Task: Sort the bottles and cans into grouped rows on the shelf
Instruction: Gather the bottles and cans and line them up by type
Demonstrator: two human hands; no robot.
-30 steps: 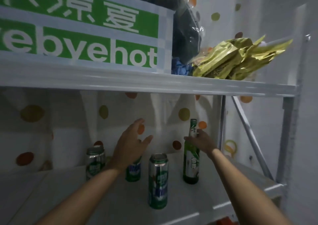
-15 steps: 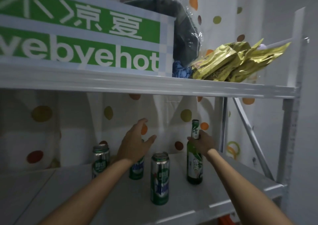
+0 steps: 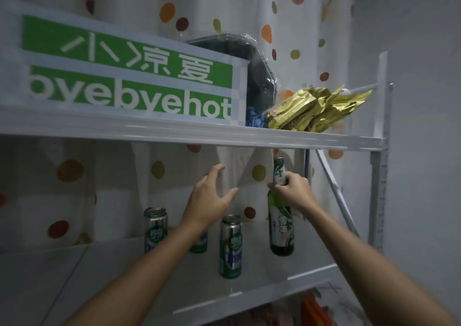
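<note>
— Three cans (image 3: 230, 245) are standing left of the bottle (image 3: 280, 223) on the shelf (image 3: 249, 298). Anything changing?

— Right hand (image 3: 294, 192) is tightening round the bottle's neck, with the bottle staying put. Left hand (image 3: 208, 198) is still hovering spread, holding nothing. Sorting is barely beginning, I'd say.

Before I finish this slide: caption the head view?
Right hand grips the green bottle by its neck; open left hand hovers over the cans.

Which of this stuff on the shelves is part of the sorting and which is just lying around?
Job: tall green glass bottle, gripped by the right hand; three green-and-silver drink cans.
Lying about: green-and-white printed box; gold foil packets; dark plastic-wrapped bundle.
</note>
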